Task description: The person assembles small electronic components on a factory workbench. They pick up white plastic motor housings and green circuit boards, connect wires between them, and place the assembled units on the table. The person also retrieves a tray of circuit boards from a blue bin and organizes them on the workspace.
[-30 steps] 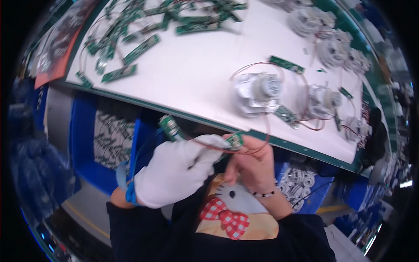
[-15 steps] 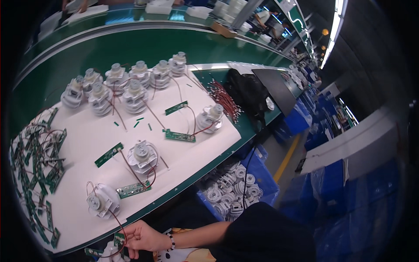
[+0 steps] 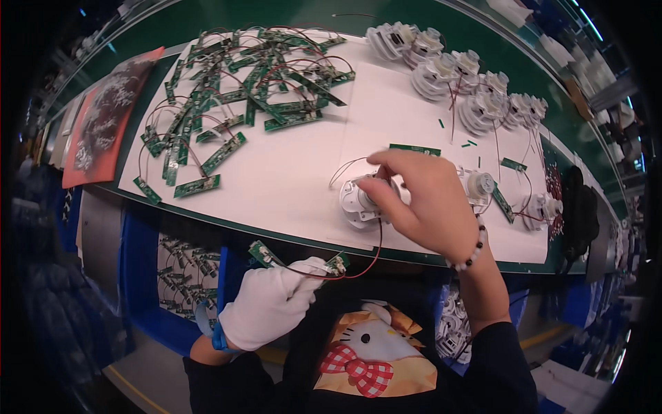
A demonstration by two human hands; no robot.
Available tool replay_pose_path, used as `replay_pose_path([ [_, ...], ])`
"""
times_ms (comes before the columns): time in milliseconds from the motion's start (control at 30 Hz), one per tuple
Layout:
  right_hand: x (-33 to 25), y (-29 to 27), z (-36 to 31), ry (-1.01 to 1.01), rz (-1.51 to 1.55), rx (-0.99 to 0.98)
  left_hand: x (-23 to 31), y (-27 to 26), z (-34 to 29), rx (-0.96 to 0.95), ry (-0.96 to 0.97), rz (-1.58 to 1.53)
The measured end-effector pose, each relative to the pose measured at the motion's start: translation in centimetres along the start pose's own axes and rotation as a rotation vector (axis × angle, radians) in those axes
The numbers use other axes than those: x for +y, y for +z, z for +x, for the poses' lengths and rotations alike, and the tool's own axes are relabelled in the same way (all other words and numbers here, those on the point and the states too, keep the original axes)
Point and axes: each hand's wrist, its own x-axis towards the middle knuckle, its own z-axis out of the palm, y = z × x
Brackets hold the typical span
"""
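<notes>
White tabletop (image 3: 296, 172), nearest assembly (image 3: 354, 207) partly hidden

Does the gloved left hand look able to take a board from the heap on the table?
Probably not: the left hand holds a green circuit board, though the way to the heap looks open.

Orange sheet (image 3: 114, 162) left, black bag (image 3: 579, 214) right, green surface (image 3: 289, 15) behind
</notes>
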Motion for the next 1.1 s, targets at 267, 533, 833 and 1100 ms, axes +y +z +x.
replay_pose_path([
  [267, 1.7, -0.2, 5.0, -0.001, -0.248, -0.220, -0.9, 0.5, -0.1, 0.055, 0.031, -0.037],
  [533, 2.9, -0.2, 6.8, 0.189, 0.428, -0.476, -1.0, 0.5, 0.0, 0.088, 0.032, -0.080],
  [833, -2.0, -2.0, 4.3, -0.253, 0.577, -0.116, -0.5, 0.8, 0.1, 0.208, -0.002, -0.280],
  [1100, -2.9, -1.0, 1.7, -0.377, 0.040, -0.492, -0.1, 1.0, 0.4, 0.372, 0.128, -0.215],
])
